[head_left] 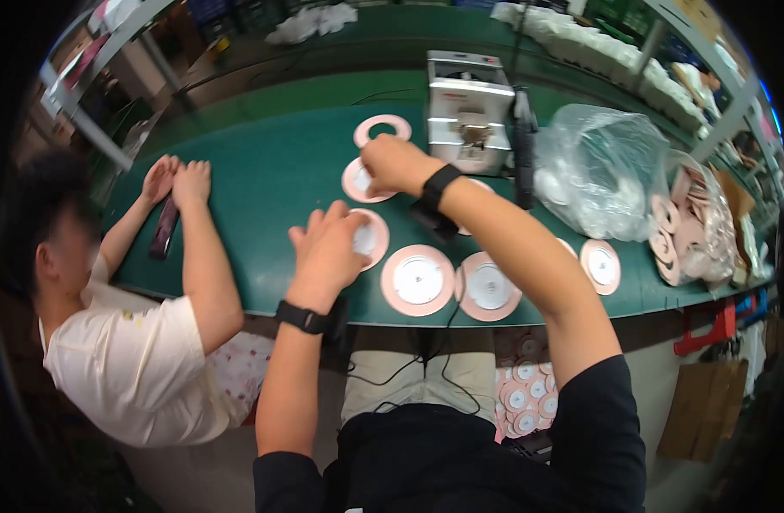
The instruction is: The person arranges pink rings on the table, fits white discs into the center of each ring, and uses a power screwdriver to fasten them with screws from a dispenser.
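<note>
**Spread discs, a low arm, a loose cable**

Main risk, as judged: the right forearm (529,239) crossed the layout, so a careless pull-back could drag discs out of place. Next: the left front disc (418,280) and the right front disc (490,286) lay near the edge; a nudge might send either to the floor. Smaller: a thin black cable (446,350) hung by that edge and could snag one. Least: flat discs looked awkward to get under, so fingers might skid.

Room: cluttered; pale bundles (606,53) behind, a co-worker (131,368) in a pale shirt at left, both hands by a slim dark object (164,227). Below, a pile of discs (529,398) and a cardboard box (704,410).

Surface (264,162): long, green. At its back, a silver machine (469,111); right of that, a clear plastic bag (601,167), then a smaller bag with pink pieces (700,227).

Hands apart from each other. The left hand (325,244), fingers spread, was at the middle disc (376,242), not closed around it. The right hand (396,167) bent its fingers over the far disc (353,184), beside a pink ring (382,120); whether it gripped, could not tell.
</note>
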